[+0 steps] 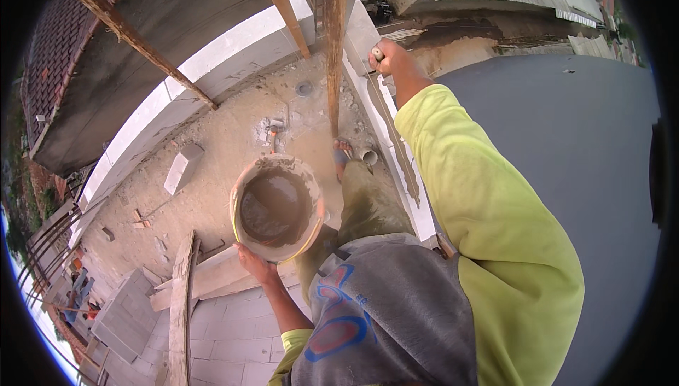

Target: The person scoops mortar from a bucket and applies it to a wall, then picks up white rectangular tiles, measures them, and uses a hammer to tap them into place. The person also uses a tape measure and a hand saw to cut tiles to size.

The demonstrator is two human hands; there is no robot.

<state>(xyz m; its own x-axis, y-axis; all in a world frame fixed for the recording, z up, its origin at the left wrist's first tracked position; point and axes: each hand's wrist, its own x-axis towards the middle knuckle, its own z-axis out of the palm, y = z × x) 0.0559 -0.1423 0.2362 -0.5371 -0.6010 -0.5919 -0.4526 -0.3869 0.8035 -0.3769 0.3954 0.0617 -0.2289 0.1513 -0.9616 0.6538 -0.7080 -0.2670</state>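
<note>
My left hand (259,264) grips the rim of a round bucket (317,186) at its near side, fingers wrapped around the edge. Wet grey-brown mortar (276,206) fills part of the bucket. At the far right, my right hand (387,58) is closed around a trowel (378,54); only its rounded handle end shows, and its blade is hidden. That hand is over the top of a low white block wall (421,213). A strip of mortar (397,147) runs along the top of this wall, below my right arm.
Wooden props (335,54) rise beyond the bucket. A hammer (274,131) and a loose white block (183,169) lie on the dusty floor. A short pipe (368,156) stands near my foot. Planks (181,308) lie at lower left; a curved block wall (166,103) borders the far left.
</note>
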